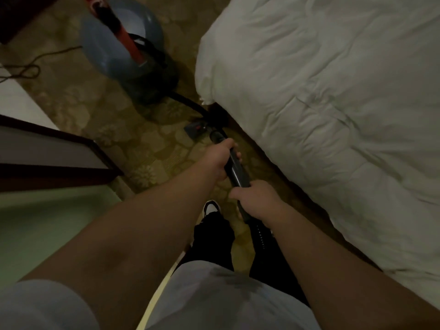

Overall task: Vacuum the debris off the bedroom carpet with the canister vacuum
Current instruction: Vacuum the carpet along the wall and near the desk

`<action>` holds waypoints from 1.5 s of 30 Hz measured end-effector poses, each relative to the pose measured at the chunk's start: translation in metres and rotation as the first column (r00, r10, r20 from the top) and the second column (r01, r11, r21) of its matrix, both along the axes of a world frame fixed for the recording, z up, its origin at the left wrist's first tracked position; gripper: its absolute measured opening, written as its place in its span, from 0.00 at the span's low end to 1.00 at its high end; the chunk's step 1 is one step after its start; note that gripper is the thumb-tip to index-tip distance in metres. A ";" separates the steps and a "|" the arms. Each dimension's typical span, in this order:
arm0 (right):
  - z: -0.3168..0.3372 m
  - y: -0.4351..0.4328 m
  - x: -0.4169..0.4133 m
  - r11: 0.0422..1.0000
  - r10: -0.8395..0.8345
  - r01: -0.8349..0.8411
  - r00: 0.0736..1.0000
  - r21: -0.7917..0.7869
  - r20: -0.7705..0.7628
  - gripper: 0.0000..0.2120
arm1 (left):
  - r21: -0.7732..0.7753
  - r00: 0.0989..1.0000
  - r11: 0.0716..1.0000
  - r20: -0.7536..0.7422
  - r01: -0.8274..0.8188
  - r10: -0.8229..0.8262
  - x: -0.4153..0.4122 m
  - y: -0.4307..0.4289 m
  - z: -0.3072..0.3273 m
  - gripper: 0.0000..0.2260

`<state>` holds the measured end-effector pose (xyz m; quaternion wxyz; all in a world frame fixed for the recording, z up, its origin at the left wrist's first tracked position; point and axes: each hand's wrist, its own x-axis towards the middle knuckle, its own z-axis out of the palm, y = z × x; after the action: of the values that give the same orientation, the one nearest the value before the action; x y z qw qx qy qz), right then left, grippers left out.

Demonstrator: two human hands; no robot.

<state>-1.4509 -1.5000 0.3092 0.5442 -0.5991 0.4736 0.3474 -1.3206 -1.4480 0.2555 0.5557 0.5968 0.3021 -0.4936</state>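
While I stand on the patterned carpet (95,103) beside the bed, both my hands are clamped on the black wand (235,170) of the vacuum. My left hand (217,158) grips it further down, fingers curled right round the tube; my right hand (256,201) grips the end nearer my body, where a ribbed black hose (260,234) drops away beside my leg. The wand slants forward and down to the floor head (196,129), a dark flat piece with a red mark, which lies on the carpet just beside the corner of the bed. The white duvet (333,115) hangs over that corner and fills my right side

The canister vacuum (123,48) sits on the carpet ahead and to my left, near the bed corner, well apart from my hands. Its body is a rounded blue-grey drum with a red and black strip across the top; it is blurred and its shell is opaque, so I cannot tell what is inside. A thin dark cord (23,70) loops on the carpet to its left. One black and white shoe (211,208) shows below my hands, and dark-framed furniture (59,148) stands at my left
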 end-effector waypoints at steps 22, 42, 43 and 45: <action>0.037 -0.127 -0.147 0.984 0.156 -0.142 0.979 0.107 -0.133 0.25 | 0.084 0.986 0.996 -0.166 0.008 0.007 -0.164 -0.102 0.035 0.02; 0.082 -0.067 -0.012 0.867 0.497 -0.499 0.863 0.003 -0.089 0.27 | 0.052 0.913 0.926 -0.160 -0.373 0.376 -0.063 -0.004 0.065 0.05; 0.085 -0.055 0.007 0.857 0.512 -0.515 0.854 -0.003 -0.090 0.26 | 0.046 0.906 0.921 -0.165 -0.387 0.389 -0.047 0.010 0.068 0.05; 0.092 -0.029 0.046 0.836 0.545 -0.548 0.834 -0.025 -0.084 0.22 | 0.032 0.891 0.906 -0.174 -0.421 0.420 -0.013 0.038 0.071 0.03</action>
<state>-1.4047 -1.5290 0.4015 0.3900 -0.7090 0.3108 0.4986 -1.3339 -1.4102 0.3269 0.6224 0.4694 0.4703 -0.4137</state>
